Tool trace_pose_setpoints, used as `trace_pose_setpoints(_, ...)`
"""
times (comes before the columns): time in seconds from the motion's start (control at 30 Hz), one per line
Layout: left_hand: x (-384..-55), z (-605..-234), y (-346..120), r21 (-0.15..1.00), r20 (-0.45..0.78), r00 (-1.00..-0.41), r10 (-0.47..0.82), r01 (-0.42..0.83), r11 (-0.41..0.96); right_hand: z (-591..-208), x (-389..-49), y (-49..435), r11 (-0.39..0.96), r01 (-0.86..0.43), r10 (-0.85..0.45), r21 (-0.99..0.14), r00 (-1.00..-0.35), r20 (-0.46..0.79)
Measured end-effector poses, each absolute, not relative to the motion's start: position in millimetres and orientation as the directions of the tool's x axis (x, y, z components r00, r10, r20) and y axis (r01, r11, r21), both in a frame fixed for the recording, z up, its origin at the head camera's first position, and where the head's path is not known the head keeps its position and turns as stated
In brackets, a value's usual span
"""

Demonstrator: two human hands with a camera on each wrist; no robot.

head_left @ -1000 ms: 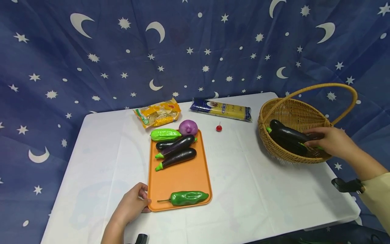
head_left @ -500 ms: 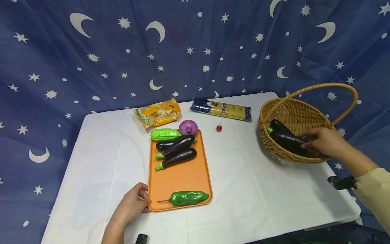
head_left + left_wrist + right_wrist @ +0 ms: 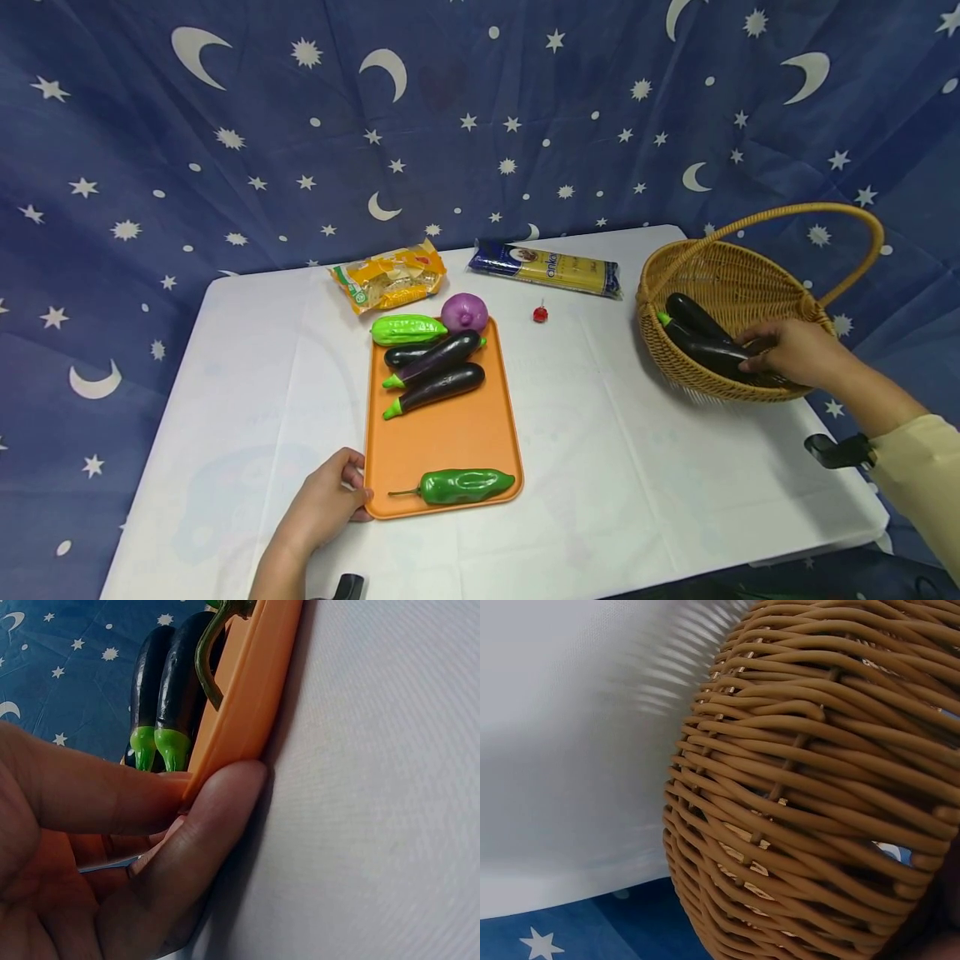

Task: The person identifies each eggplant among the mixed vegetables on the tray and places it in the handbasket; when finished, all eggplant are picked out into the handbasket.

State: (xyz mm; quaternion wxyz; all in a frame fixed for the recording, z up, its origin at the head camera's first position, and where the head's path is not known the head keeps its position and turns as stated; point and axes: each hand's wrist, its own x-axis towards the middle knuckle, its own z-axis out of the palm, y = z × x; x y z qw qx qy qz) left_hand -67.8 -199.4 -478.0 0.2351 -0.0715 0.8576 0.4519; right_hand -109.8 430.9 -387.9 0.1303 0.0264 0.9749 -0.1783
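My left hand [image 3: 326, 500] pinches the near left rim of an orange tray [image 3: 435, 442], thumb and finger on either side of it in the left wrist view. Toward the tray's far end lie several dark eggplants [image 3: 442, 390], a light green ridged vegetable [image 3: 407, 331] and a purple onion [image 3: 464, 313]. A long green pepper [image 3: 465, 487] lies along the near end. At the right, my right hand [image 3: 802, 354] reaches into a wicker basket [image 3: 678, 367] and grips the near end of an eggplant [image 3: 705, 348]. Another eggplant [image 3: 693, 315] lies behind it. The right wrist view shows mostly basket weave [image 3: 802, 780], hiding the fingers.
Behind the tray lie a yellow food packet [image 3: 390, 279] and a blue-and-yellow pasta packet [image 3: 547, 268]. A small red cherry-like item [image 3: 540, 314] sits right of the onion. The basket's tall handle [image 3: 795, 210] arches over its opening. A starry blue cloth [image 3: 450, 125] hangs behind the white table [image 3: 600, 483].
My right hand has shifted slightly left within the basket, and the eggplants under it have shifted, showing two side by side. The left hand and tray have stayed put.
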Motion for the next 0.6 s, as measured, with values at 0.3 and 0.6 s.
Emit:
trace_pose_setpoints(0.3, -68.3, -478.5, -199.2, 0.742, -0.469, -0.879, 0.088, -0.338, 0.579, -378.9, -107.7, 436.5, 0.935, 0.120, 0.020, -0.334, -0.957, -0.289)
trace_pose_setpoints(0.6, -68.2, -479.4, -199.4, 0.744, -0.470, -0.878, 0.087, -0.341, 0.575, -353.5, -103.5, 439.8, 0.912, 0.188, 0.103, -0.364, -0.966, -0.238)
